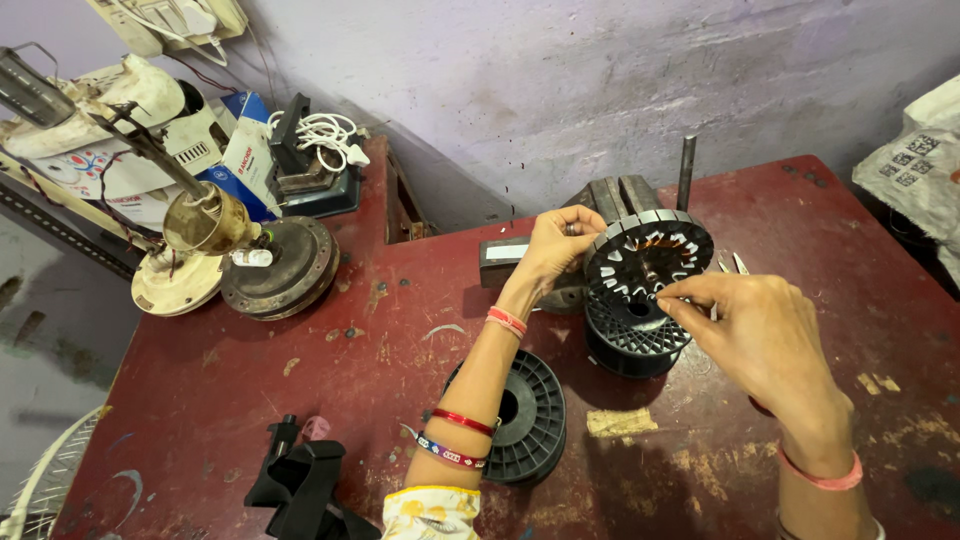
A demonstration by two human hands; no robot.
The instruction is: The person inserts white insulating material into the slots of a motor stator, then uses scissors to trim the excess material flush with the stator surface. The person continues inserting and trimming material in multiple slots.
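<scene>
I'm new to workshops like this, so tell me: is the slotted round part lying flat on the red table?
No, the left hand holds the slotted round part tilted up on edge above a black spool, while the right hand pinches at its rim.

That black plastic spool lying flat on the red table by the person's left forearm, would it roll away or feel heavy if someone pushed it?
The black plastic spool lies flat on one wide flange on the worn red table, so a push would probably slide it rather than roll it. Its ribbed plastic flange and open centre hole suggest it is fairly light and stiff. Stood on edge, though, it would likely roll easily.
</scene>
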